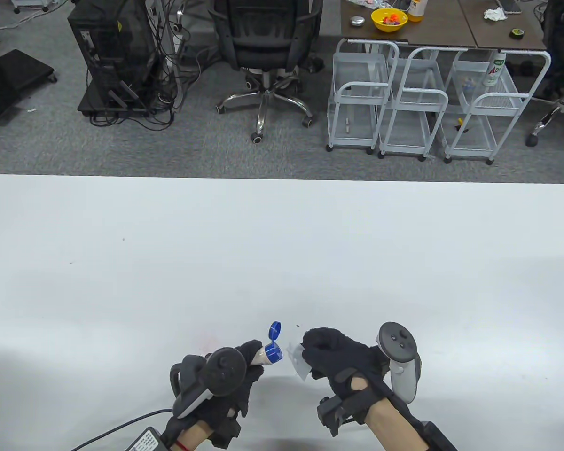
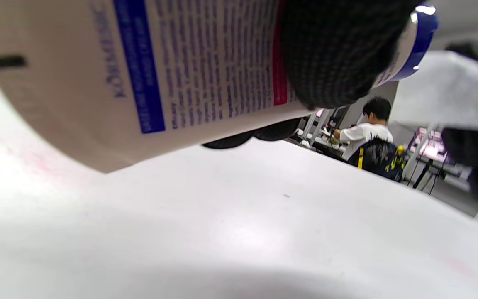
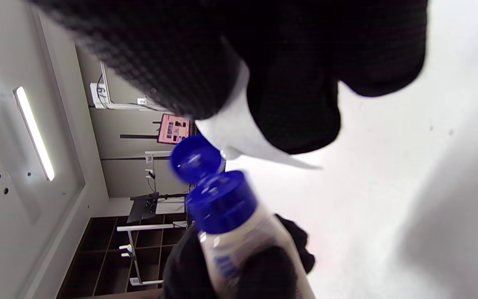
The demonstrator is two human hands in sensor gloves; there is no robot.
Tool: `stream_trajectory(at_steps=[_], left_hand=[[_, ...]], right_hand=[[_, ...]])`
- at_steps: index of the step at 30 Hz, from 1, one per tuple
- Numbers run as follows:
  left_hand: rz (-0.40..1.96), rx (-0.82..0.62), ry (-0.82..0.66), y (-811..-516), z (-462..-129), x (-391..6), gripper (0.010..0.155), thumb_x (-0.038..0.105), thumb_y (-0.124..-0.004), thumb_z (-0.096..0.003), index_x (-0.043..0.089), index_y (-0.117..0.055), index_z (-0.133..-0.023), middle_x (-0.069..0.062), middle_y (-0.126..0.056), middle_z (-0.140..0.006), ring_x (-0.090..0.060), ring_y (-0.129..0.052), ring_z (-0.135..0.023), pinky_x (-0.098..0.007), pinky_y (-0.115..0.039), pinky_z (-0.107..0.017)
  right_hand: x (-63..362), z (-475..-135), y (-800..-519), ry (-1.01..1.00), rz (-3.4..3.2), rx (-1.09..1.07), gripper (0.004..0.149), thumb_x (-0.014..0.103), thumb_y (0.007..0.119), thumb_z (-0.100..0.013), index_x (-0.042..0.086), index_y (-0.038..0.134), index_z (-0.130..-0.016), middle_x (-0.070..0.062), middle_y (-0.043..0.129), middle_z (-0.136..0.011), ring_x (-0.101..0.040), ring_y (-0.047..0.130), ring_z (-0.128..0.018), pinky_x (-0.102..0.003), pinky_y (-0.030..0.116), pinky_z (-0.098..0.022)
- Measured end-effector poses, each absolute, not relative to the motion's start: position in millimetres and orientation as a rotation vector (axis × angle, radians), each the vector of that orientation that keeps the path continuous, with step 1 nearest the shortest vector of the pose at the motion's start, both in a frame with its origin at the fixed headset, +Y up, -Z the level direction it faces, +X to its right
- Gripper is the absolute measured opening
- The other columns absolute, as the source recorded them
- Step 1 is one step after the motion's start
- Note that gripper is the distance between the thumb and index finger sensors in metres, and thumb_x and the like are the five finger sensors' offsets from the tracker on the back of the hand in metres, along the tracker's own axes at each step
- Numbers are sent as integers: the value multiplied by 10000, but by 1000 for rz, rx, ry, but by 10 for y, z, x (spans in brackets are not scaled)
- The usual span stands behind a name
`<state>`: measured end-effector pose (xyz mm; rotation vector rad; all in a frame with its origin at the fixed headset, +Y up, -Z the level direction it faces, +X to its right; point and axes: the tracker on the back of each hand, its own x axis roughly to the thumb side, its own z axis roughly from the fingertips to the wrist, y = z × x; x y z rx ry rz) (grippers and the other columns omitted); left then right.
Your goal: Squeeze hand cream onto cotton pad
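A beige hand cream tube (image 1: 264, 354) with its blue flip cap (image 1: 275, 331) open is gripped in the left hand (image 1: 225, 380), nozzle aimed right, just above the near edge of the white table (image 1: 282, 244). The right hand (image 1: 338, 359) pinches a white cotton pad (image 1: 297, 359) between its fingers (image 3: 293, 112), just beside the nozzle. Both hands hover close together, fingers curled closed around their items.

Beige plastic hand-cream tube w/ blue flip cap (image 1: 271, 351) open, tilted toward thin white cotton pad (image 1: 297, 361) just beside nozzle; both held above table.
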<state>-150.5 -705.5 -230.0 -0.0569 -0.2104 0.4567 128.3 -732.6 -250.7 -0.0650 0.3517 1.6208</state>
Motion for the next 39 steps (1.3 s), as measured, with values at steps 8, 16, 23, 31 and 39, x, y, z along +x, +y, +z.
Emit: stream_trajectory(at_steps=[8, 16, 23, 31, 39], left_hand=[[882, -185, -229, -7061, -2425, -1814, 727, 438, -872, -386, 378, -530, -1025, 194, -918, -902, -89, -993, -801, -445, -783, -651], [1019, -347, -263, -7134, -2473, -1847, 938, 532, -820, -413, 392, -165, -1069, 165, -772, -1000, -65, -1003, -776, -404, -792, -654], [994, -318, -252, -7123, -2451, -1841, 832, 491, -788, -436, 560, -183, -1004, 126, -781, -985, -51, -1061, -651, -372, -850, -578], [939, -244, -263, -7107, -2446, -1829, 610, 476, -633, -376, 593, -459, -949, 50, -915, -880, -83, -1111, -524, -398, -882, -530], [904, -247, -297, -7091, -2432, -1788, 589, 454, -648, -363, 591, -521, -922, 38, -951, -850, -85, -1117, -507, -405, -884, -524]], right_hand=[[1339, -2540, -7369, 353, 1603, -95, 387, 250, 968, -391, 188, 899, -767, -75, 1026, -676, -307, 1112, -526, -492, 868, -413], [1330, -2538, -7389, 361, 1610, -92, 386, 250, 966, -392, 188, 900, -766, -74, 1025, -678, -306, 1110, -530, -493, 867, -414], [1334, -2542, -7398, 362, 1612, -99, 386, 250, 966, -392, 187, 899, -767, -76, 1026, -676, -302, 1111, -531, -494, 865, -415], [1331, -2546, -7410, 365, 1616, -99, 386, 250, 965, -393, 186, 899, -768, -75, 1025, -677, -305, 1109, -530, -495, 865, -413], [1330, -2548, -7418, 365, 1621, -97, 386, 250, 965, -393, 185, 899, -767, -78, 1025, -677, -305, 1109, -530, -495, 864, -413]])
